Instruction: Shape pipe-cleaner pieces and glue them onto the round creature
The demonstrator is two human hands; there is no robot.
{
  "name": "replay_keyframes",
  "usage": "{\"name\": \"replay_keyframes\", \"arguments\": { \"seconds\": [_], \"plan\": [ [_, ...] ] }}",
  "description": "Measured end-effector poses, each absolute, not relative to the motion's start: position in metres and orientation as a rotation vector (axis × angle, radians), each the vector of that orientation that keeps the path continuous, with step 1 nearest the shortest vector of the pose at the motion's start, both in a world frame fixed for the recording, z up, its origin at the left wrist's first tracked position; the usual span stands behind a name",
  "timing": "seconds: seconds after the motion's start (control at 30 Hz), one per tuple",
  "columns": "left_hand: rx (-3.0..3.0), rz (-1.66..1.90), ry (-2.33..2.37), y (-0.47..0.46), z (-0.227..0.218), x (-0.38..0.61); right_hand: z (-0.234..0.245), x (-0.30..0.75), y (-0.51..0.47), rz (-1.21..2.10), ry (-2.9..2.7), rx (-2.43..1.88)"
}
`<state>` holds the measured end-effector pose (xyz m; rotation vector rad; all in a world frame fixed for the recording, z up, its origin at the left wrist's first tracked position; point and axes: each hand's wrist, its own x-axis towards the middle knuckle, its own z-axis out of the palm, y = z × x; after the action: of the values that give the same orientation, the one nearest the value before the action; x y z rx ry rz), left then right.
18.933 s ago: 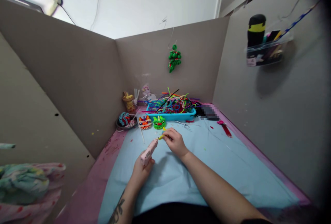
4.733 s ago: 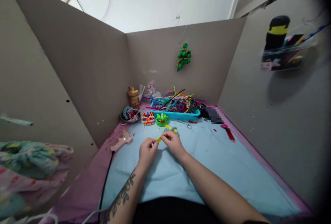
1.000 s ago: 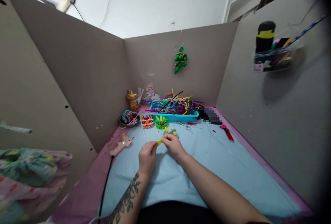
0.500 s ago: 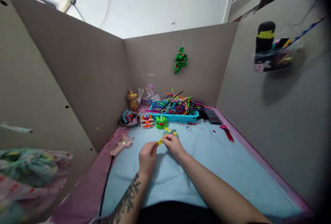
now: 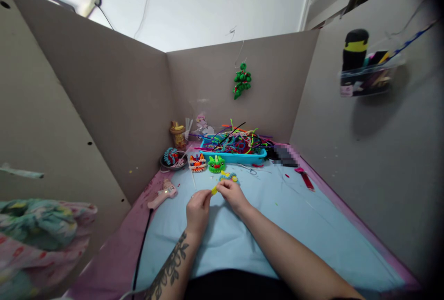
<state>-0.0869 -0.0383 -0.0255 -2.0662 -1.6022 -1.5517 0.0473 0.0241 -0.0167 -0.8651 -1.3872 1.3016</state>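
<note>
My left hand (image 5: 197, 208) and my right hand (image 5: 233, 194) meet over the light blue mat (image 5: 277, 226). Both pinch a small yellow piece (image 5: 214, 191) between their fingertips. Just beyond my right hand lies a small blue and yellow pipe-cleaner figure (image 5: 229, 177). A green horned figure (image 5: 216, 164) and an orange one (image 5: 197, 163) sit further back. The pink glue gun (image 5: 162, 193) lies on the mat's left edge, apart from my hands.
A blue tray (image 5: 233, 156) piled with coloured pipe cleaners stands at the back. Scissors (image 5: 247, 168) lie before it, a red tool (image 5: 304, 178) to the right. A bowl (image 5: 171, 158) and small bottle (image 5: 177, 136) occupy the back left corner. Cardboard walls enclose three sides.
Earliest, my left hand held the glue gun against the piece; now the gun lies at the left and both hands pinch the yellow piece. Over the last second nothing has visibly moved.
</note>
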Motion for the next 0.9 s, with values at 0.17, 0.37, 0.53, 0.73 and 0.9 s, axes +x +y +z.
{"name": "replay_keyframes", "arguments": {
  "seconds": [0.17,0.37,0.53,0.73,0.9],
  "plan": [
    [-2.065,-1.553,-1.613,-0.038,-0.0259,-0.0868,-0.0158,0.0477,0.024,1.301,-1.39,-0.866],
    [-2.064,-1.547,-1.623,-0.0376,-0.0258,-0.0863,-0.0147,0.0478,0.0236,1.302,-1.393,-0.872],
    [-2.071,-1.543,-1.619,-0.0378,-0.0253,-0.0865,-0.0146,0.0475,0.0232,1.301,-1.395,-0.875],
    [-2.073,-1.54,-1.617,-0.0369,-0.0262,-0.0869,-0.0153,0.0474,0.0236,1.302,-1.398,-0.878],
    [-2.08,-1.542,-1.619,-0.037,-0.0262,-0.0868,-0.0147,0.0477,0.0233,1.303,-1.401,-0.883]
  ]
}}
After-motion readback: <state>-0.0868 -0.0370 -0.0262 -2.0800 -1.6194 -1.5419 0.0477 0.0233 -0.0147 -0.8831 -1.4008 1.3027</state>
